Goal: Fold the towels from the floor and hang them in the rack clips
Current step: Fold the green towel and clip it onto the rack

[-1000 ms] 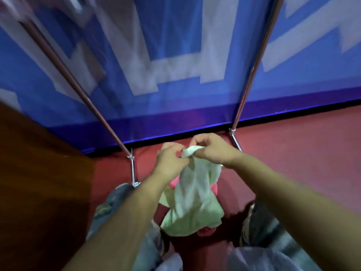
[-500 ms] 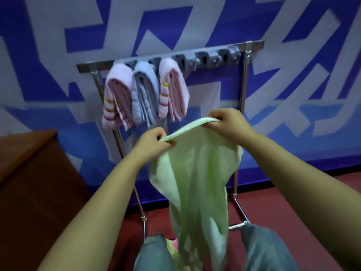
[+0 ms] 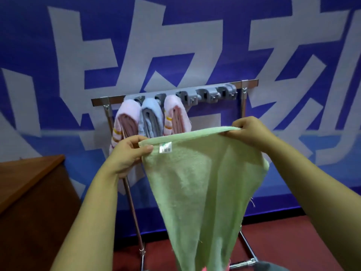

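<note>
- While a pale green terry towel (image 3: 203, 184) is stretched by its top hem in front of the rack, its lower part is seen hanging down and narrowing toward the bottom edge of the view
- The left hand (image 3: 127, 155) is closed on the left end of the hem, with the thumb pressed over the near face of the cloth just beside a small white sewn-in label (image 3: 165, 148)
- The right hand (image 3: 252, 132) is closed on the right end of the hem, held a little higher and farther than the left, so that the edge is drawn in a slanted line between them
- A chrome metal towel rack (image 3: 243, 106) with a flat top bar and thin legs is set against the far wall, behind the held towel
- A row of grey plastic clips (image 3: 207, 94) is mounted under the top bar; the three on the right are seen without cloth
- Three folded towels are hung at the left of the bar: a pink striped folded towel (image 3: 128, 122), a light blue folded towel (image 3: 152, 118) and a second pink folded towel (image 3: 175, 116), touching side by side
- A blue banner with large white characters (image 3: 175, 45) is spread across the far wall
- A brown wooden cabinet (image 3: 29, 202) is seen at the near left, and dark red flooring (image 3: 273, 231) lies beneath the rack
</note>
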A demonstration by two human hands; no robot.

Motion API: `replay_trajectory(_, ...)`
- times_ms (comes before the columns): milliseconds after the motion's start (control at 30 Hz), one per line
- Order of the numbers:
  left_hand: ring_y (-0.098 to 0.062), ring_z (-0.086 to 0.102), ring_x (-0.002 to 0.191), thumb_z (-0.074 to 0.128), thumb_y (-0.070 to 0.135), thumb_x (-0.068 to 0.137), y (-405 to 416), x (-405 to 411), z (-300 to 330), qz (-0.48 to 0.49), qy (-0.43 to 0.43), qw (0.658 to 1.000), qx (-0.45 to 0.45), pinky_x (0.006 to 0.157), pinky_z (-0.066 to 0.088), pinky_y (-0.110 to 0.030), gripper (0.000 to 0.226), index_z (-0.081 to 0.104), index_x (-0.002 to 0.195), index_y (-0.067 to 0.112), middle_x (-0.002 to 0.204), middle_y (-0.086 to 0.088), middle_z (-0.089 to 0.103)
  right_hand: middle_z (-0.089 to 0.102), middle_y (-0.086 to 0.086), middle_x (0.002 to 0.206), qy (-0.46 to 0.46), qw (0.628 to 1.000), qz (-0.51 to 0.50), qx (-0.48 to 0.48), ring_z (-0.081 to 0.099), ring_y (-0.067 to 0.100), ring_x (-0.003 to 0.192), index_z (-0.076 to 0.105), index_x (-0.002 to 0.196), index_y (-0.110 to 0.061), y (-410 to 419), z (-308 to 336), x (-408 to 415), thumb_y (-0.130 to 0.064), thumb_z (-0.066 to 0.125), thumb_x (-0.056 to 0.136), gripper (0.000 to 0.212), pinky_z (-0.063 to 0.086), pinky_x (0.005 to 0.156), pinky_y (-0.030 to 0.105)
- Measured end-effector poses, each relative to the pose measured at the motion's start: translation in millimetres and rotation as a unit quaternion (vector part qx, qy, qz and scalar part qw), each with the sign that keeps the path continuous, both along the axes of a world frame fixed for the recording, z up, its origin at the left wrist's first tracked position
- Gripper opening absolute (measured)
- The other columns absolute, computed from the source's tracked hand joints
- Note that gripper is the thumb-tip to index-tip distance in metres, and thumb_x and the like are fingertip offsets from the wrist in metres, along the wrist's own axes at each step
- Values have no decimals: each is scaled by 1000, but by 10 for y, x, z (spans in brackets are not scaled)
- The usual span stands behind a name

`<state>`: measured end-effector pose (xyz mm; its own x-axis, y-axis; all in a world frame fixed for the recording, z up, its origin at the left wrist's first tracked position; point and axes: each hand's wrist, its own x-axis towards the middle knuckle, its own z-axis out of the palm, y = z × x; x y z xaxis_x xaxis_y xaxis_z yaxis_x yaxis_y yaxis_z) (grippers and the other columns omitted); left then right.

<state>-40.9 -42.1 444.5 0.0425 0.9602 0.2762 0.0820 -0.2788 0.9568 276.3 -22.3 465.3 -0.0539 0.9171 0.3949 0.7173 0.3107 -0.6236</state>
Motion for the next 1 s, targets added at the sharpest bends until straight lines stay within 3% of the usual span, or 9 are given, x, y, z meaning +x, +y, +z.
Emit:
replay_trajectory(200,-6,65,58,53,0,89,118,-155,-47,45,-136,989,28,52,53,-17,13,64,90,7,64,4,71,63,3,80,-42,992,82,-83,55,10,71,66,81,-19,-75,37,222,-20,70,81,4,44,61,21)
replay_trajectory(367,-6,66,58,51,2,91,118,-168,-172,81,-192,978,28,56,56,-19,35,76,69,14,64,4,72,51,2,69,-17,997,23,-75,46,14,64,60,73,-12,-53,-25,374,-26,69,83,19,35,57,24)
replay_trajectory(467,-7,66,61,56,4,89,85,-246,-212,114,-231,966,24,56,56,-21,32,76,68,16,66,3,72,60,15,78,41,997,15,-63,53,19,72,66,84,-4,-42,-111,493,-29,71,80,25,44,67,31)
replay_trajectory(533,-7,67,61,56,4,89,62,-289,-219,120,-227,966,24,57,57,-22,31,76,68,15,66,3,72,61,11,77,137,987,58,-64,56,19,75,67,84,-3,-89,-158,523,-23,69,81,20,52,69,27)
replay_trajectory(600,-6,66,59,56,4,89,36,-302,-210,115,-216,969,32,58,57,-22,29,75,69,13,63,3,71,59,7,75,245,963,95,-64,56,19,77,64,86,-1,-120,-221,526,-17,64,84,15,54,65,19)
replay_trajectory(667,-6,65,57,55,5,89,19,-309,-194,107,-209,971,43,57,56,-20,20,68,77,11,61,4,70,60,4,75,327,936,114,-61,57,18,78,65,88,-4,-127,-293,554,-26,68,78,23,53,65,22)
replay_trajectory(800,-6,63,55,53,8,90,13,-336,-182,98,-204,972,61,57,55,-19,13,60,80,12,59,5,68,68,-1,73,422,887,170,-77,64,9,65,70,94,-12,-89,-398,640,-58,85,39,74,54,60,22)
replay_trajectory(900,-6,65,57,53,7,89,34,-311,-206,83,-229,969,46,58,55,-18,20,63,73,15,61,4,69,70,0,72,493,842,193,-101,66,10,64,69,94,-13,-73,-419,607,-54,83,52,61,56,60,24)
replay_trajectory(1000,-9,66,62,52,10,91,103,-276,-319,70,-245,966,-32,57,57,-21,23,67,74,13,67,-1,70,66,-4,57,587,782,153,-144,64,7,55,63,80,-13,-63,-457,440,-35,59,85,23,56,59,27)
